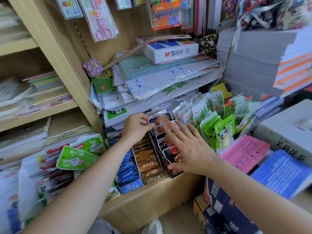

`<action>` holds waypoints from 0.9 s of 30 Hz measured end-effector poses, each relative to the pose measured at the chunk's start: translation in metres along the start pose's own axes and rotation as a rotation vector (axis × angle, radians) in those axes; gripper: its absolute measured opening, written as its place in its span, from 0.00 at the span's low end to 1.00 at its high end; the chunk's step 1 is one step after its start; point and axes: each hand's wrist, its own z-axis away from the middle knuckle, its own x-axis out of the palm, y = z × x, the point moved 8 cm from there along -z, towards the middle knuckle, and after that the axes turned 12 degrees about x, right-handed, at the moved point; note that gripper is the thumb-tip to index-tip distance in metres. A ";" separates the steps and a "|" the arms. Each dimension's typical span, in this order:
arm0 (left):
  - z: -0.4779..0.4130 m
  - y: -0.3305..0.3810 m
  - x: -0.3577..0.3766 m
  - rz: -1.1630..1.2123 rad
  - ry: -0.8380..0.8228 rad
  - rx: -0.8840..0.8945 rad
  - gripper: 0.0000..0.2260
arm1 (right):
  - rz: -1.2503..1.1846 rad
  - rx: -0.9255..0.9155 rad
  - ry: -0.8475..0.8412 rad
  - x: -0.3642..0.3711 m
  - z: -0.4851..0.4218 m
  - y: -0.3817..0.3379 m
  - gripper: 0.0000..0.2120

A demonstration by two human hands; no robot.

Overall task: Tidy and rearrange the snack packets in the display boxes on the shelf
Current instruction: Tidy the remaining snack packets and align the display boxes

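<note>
- Your 2 bare forearms come in from the near edge, and both hands meet over the same black display box (177, 173) in the middle of the shelf (152, 196).
- Your left hand (135, 127) pinches the upper left corner of the farthest dark packet (160, 118) between thumb and fingers, at the far end of the row.
- Your right hand (187, 149) is flat and wide, fingers straight and spread, lying over the tops of the dark packets nearer you; it holds nothing.
- The relation that matters: the box's long axis runs near to far, the packets stand in file along it, and the pinched packet lies just beyond your right hand. Your left hand already has it, so I judge that squaring it into the row falls to the left, with the right steadying the rest.
- Left of this box, orange packets (148, 164) and blue packets (127, 168) fill 2 boxes side by side; to the right, green panda packets (222, 134) stand loose and tilted.
- Behind them lies a stack of paper sheets (160, 78); a pink sheet (244, 151) lies at the right.
</note>
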 end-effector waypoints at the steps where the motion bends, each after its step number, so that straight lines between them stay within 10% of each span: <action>1: -0.002 0.003 0.000 -0.044 0.003 0.017 0.09 | 0.005 -0.007 0.032 -0.001 0.006 -0.003 0.55; 13: 0.003 0.011 0.006 -0.092 -0.028 0.027 0.07 | -0.023 0.002 -0.098 0.030 0.008 0.009 0.48; 19: 0.049 0.018 -0.013 0.120 0.242 0.035 0.12 | -0.101 0.019 0.054 0.009 0.029 0.011 0.49; 27: 0.116 0.010 0.039 0.317 0.023 -0.180 0.18 | -0.616 0.373 0.104 0.007 0.074 0.027 0.36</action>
